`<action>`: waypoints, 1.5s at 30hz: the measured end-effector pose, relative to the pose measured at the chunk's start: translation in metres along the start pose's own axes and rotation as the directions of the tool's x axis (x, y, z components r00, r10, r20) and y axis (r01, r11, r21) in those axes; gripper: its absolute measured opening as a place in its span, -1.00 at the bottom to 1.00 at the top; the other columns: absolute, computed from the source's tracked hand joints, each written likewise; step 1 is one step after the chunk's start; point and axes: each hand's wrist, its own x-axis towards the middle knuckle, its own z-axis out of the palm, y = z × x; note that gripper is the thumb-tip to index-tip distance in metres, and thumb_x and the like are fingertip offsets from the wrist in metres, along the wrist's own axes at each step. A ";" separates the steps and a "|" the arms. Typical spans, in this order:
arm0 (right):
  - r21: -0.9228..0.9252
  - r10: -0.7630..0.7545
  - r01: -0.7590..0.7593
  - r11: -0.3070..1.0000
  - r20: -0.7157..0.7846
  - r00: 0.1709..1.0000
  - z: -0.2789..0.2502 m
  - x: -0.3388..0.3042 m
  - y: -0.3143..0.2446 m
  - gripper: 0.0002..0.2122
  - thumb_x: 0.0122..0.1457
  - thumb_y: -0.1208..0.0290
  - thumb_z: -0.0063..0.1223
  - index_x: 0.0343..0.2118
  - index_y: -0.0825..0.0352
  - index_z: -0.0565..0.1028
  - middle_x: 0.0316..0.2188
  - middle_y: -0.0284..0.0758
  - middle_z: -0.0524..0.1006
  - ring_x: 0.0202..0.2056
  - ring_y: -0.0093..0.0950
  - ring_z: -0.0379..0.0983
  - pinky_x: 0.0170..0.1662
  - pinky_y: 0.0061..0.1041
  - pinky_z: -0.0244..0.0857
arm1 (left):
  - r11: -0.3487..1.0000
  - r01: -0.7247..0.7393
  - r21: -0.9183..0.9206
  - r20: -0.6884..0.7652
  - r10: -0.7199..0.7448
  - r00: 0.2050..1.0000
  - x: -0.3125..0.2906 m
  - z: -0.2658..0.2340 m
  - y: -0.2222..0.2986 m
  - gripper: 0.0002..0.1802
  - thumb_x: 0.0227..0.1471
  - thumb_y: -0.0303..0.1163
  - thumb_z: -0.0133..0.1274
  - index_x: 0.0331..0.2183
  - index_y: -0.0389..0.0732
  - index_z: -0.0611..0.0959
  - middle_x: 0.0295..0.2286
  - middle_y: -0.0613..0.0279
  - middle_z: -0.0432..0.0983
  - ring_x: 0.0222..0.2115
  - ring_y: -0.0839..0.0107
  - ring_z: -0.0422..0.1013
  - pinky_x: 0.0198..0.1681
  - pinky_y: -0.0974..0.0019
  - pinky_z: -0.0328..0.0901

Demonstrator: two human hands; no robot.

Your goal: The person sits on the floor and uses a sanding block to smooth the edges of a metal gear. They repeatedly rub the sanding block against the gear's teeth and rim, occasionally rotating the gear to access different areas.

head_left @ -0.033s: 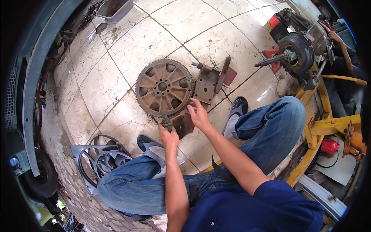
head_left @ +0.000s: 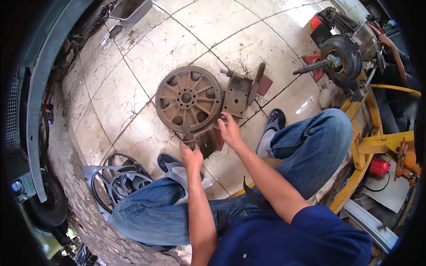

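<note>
A rusty toothed flywheel (head_left: 188,98) lies flat on the floor in front of me. Closed round the stubby round end of a brown metal bracket plate (head_left: 206,142) is my left hand (head_left: 192,157), just below the flywheel's near rim. My right hand (head_left: 230,132) hovers to the right of that bracket, fingers apart and holding nothing. Beyond it, a second bracket plate (head_left: 236,95) with holes and a stud rests against the flywheel's right side. A wire brush (head_left: 257,83) lies along that plate, with a dark red flat piece (head_left: 265,86) beside it.
Fan shrouds (head_left: 122,179) lie by my left knee. At the right stand a yellow steel frame (head_left: 370,146) and a hub with a shaft (head_left: 339,62), near another person's hand (head_left: 385,41). A grey tray (head_left: 132,11) sits at the far left.
My left hand has shifted slightly left with the bracket's end. My right hand has moved a little to the right, off the bracket and the flywheel's rim.
</note>
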 end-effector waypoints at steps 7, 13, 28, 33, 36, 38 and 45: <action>-0.395 0.371 -0.349 0.850 -0.022 0.928 -0.020 -0.007 0.050 -0.58 0.19 0.22 0.04 0.05 0.31 0.36 0.01 -0.07 0.45 0.05 -0.09 0.37 0.08 -0.19 0.28 | 0.993 -0.025 0.117 0.168 0.005 0.986 0.058 -0.075 0.005 -0.39 0.01 -0.55 0.09 0.11 -0.44 0.31 -0.03 -0.28 0.43 0.01 0.00 0.40 0.09 0.16 0.25; -0.616 0.204 -0.054 0.786 0.177 0.963 -0.020 -0.016 0.046 -0.64 0.17 0.29 0.07 0.02 0.25 0.39 -0.04 -0.13 0.44 0.01 -0.11 0.37 0.06 -0.17 0.28 | 0.949 -0.091 0.301 0.199 0.031 0.979 0.124 -0.135 -0.010 -0.46 -0.05 -0.54 0.12 0.02 -0.37 0.40 -0.12 -0.21 0.52 -0.04 -0.01 0.44 0.05 0.15 0.27; -0.500 0.099 0.041 0.865 0.249 0.963 -0.008 0.021 0.019 -0.66 0.17 0.35 0.05 0.02 0.23 0.40 -0.08 -0.12 0.51 -0.05 -0.14 0.44 0.00 -0.23 0.33 | 0.909 0.409 -0.074 0.246 -0.381 0.891 0.190 -0.152 -0.140 -0.52 0.03 -0.50 0.14 0.02 -0.28 0.44 -0.21 0.06 0.53 -0.18 0.26 0.44 -0.18 0.13 0.37; -0.576 0.152 0.060 0.815 0.313 0.938 -0.023 0.004 0.033 -0.68 0.17 0.36 0.05 0.00 0.25 0.41 -0.12 -0.10 0.52 -0.07 -0.12 0.44 -0.02 -0.22 0.33 | 0.944 0.255 0.209 -0.061 -0.248 0.967 0.204 -0.144 -0.179 -0.47 -0.08 -0.46 0.27 -0.03 -0.28 0.50 -0.22 -0.04 0.57 -0.18 0.15 0.49 -0.11 0.11 0.33; -0.604 0.128 0.104 0.790 0.328 0.936 -0.035 0.002 0.042 -0.68 0.18 0.35 0.04 -0.01 0.24 0.42 -0.14 -0.09 0.52 -0.08 -0.12 0.44 -0.02 -0.22 0.33 | 0.897 0.305 0.319 -0.149 -0.270 0.951 0.208 -0.126 -0.181 -0.51 -0.13 -0.40 0.31 -0.10 -0.26 0.54 -0.23 -0.11 0.58 -0.13 -0.01 0.49 -0.06 0.08 0.34; -0.607 0.110 0.122 0.785 0.331 0.937 -0.037 0.002 0.043 -0.69 0.19 0.34 0.04 -0.01 0.24 0.42 -0.15 -0.09 0.52 -0.08 -0.12 0.44 -0.03 -0.22 0.33 | 0.877 0.356 0.323 -0.147 -0.325 0.934 0.209 -0.116 -0.172 -0.53 -0.13 -0.41 0.30 -0.12 -0.23 0.56 -0.24 -0.08 0.58 -0.14 0.00 0.49 -0.06 0.08 0.34; -0.582 0.082 0.148 0.800 0.350 0.933 -0.025 0.009 0.016 -0.70 0.20 0.34 0.03 -0.01 0.26 0.43 -0.11 -0.08 0.51 -0.06 -0.11 0.43 -0.01 -0.23 0.31 | 0.809 0.346 0.476 -0.143 -0.317 0.938 0.212 -0.114 -0.185 -0.59 -0.02 -0.33 0.18 -0.08 -0.21 0.57 -0.20 -0.12 0.57 -0.12 -0.03 0.48 -0.03 0.05 0.34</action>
